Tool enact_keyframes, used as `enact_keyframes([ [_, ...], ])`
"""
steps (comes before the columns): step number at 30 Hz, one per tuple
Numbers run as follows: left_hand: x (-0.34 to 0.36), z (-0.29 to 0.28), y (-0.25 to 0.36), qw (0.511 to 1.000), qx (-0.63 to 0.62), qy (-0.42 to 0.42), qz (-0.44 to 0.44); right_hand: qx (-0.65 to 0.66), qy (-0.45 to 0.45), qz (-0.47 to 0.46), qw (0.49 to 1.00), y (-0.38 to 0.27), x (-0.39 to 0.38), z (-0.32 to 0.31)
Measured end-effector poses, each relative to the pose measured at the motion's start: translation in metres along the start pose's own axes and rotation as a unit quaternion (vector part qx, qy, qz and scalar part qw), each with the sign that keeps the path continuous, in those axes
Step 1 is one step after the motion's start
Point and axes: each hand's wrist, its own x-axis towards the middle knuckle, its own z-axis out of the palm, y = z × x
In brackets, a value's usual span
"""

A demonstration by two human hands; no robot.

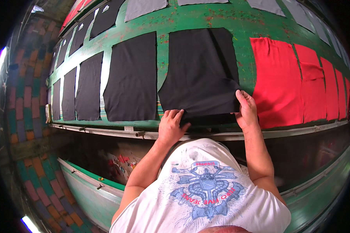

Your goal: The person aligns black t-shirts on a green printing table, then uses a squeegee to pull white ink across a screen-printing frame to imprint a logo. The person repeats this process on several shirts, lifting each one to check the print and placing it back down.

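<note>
A black cut fabric piece [200,73] lies on the green table in front of me, its near edge lifted and dark underneath. My right hand [246,109] pinches its near right corner between thumb and fingers. At the near left corner, my left hand [172,125] is closed on the edge, thumb toward me and fingertips over the cloth. A diagonal crease runs down the right side of the piece. Directly left of it lies another black fabric piece [131,77], flat and apart from it. To the right is a red fabric piece [277,83], slightly wrinkled.
The long green table [243,23] has a metal rail [151,135] along its near edge, close to my body. More black pieces line the left, red ones the right, and grey pieces [146,8] the far side. Another green table [93,194] stands behind me, beyond a scrap-strewn gap.
</note>
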Motion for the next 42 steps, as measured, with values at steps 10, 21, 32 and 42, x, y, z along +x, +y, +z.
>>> enact_keyframes([
  [10,0.065,-0.078,-0.061,0.935,-0.234,0.147,-0.224,-0.089,0.118,-0.063,0.987,-0.048,0.035,0.048],
  [21,0.082,-0.119,-0.012,0.827,-0.487,0.281,0.036,-0.237,0.14,-0.377,0.884,-0.124,0.027,0.062],
  [32,0.006,-0.003,-0.061,0.801,-0.499,0.05,-0.327,-0.416,0.152,-0.009,0.897,0.019,-0.003,-0.02],
  [42,0.002,0.007,-0.053,0.807,-0.459,0.106,-0.355,-0.589,0.099,-0.081,0.798,0.023,-0.009,-0.016],
])
